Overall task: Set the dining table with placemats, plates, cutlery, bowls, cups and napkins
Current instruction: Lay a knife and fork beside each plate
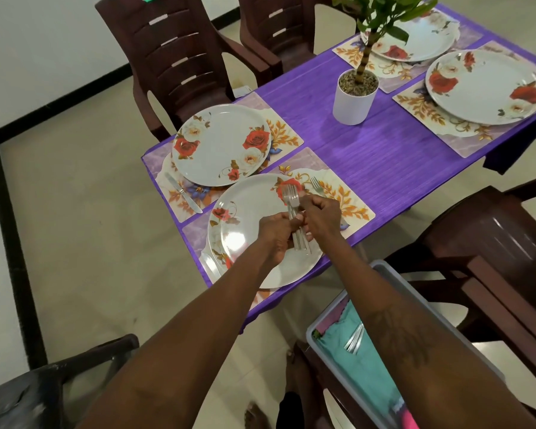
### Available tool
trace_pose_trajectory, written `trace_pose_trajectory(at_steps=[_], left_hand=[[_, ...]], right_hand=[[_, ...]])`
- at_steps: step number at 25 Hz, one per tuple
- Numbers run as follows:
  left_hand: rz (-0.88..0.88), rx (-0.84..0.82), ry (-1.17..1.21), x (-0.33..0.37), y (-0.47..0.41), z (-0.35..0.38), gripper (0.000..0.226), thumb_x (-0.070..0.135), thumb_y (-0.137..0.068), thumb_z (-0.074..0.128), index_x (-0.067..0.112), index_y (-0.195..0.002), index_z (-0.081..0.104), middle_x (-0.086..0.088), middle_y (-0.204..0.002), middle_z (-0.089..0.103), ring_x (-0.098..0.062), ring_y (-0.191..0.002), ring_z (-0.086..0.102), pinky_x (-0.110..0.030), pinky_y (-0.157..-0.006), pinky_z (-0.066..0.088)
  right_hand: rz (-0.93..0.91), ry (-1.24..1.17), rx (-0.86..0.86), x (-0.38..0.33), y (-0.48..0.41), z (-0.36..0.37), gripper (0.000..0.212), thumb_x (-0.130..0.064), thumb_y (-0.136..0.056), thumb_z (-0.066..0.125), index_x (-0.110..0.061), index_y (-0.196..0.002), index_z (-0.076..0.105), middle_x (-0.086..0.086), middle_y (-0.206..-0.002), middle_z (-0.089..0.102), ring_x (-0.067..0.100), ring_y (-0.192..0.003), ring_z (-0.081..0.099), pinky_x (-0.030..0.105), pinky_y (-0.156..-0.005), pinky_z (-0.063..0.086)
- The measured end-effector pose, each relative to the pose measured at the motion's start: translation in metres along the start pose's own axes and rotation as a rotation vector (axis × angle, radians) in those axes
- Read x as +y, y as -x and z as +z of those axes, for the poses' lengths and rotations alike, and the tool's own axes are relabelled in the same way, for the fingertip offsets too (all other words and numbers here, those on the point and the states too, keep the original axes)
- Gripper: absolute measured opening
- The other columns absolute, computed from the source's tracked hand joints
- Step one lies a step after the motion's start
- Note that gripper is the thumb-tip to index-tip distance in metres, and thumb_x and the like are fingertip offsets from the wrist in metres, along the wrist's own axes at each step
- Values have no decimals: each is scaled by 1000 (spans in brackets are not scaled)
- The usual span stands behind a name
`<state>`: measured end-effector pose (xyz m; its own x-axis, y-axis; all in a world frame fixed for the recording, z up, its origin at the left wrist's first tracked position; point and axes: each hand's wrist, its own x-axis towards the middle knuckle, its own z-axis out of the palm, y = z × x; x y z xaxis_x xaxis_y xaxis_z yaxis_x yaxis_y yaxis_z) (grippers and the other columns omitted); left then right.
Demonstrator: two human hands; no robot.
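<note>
Above the nearest round white rose-patterned plate (245,209), the left hand (276,235) clenches a bundle of steel forks (291,198) by the handles, tines up. This lets the right hand (321,216) pinch one fork near its neck, probably to draw it free. A single steel fork (317,184) already lies just right of that plate on the floral placemat (350,205), so this setting looks served.

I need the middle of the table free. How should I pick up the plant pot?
Grip the white pot round its smooth wall, coming from the near side over bare tablecloth. It stands upright, and the stem rising from its middle blocks a grasp from above. The left hand and right hand hold forks now.
</note>
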<state>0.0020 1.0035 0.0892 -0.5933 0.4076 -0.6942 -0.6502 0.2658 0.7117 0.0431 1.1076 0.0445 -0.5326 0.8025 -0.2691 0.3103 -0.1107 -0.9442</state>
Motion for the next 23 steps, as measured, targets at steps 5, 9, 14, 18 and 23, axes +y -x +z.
trace_pose_trajectory(at_steps=[5, 9, 14, 18, 23], left_hand=[[22, 31, -38, 9, 11, -50, 16, 9, -96, 69, 2, -110, 73, -12, -93, 79, -27, -86, 78, -46, -81, 64], [-5, 45, -51, 9, 18, -99, 17, 9, -97, 67, 3, -112, 71, -12, -94, 79, -26, -87, 78, -49, -82, 64], [15, 5, -1, 19, 20, -148, 16, 5, -96, 68, 0, -111, 71, -17, -98, 78, -30, -87, 78, -49, -83, 63], [56, -28, -39, 35, 23, -177, 15, 5, -95, 70, -1, -109, 72, -18, -94, 78, -31, -86, 78, -53, -82, 63], [81, -44, -133, 46, 26, -185, 19, 6, -92, 74, 0, -110, 72, -18, -97, 78, -33, -88, 78, -56, -81, 63]], right_hand=[[60, -66, -143, -4, 37, 29, 21, -34, -96, 70, -17, -102, 81, -4, -87, 79, 17, -82, 76, 36, -77, 64], [45, -68, -207, -18, 60, 57, 9, -23, -94, 73, -20, -91, 81, -4, -83, 79, 15, -77, 75, 36, -70, 64], [70, -63, -171, -34, 84, 99, 11, -22, -95, 72, -17, -90, 80, 2, -85, 79, 29, -83, 75, 41, -64, 64], [121, -145, -149, -48, 96, 127, 20, -23, -98, 68, -6, -91, 76, 12, -87, 77, 34, -83, 75, 43, -64, 64], [99, -152, -134, -58, 107, 128, 20, -27, -99, 67, -9, -98, 76, 9, -88, 78, 29, -82, 76, 37, -61, 62]])
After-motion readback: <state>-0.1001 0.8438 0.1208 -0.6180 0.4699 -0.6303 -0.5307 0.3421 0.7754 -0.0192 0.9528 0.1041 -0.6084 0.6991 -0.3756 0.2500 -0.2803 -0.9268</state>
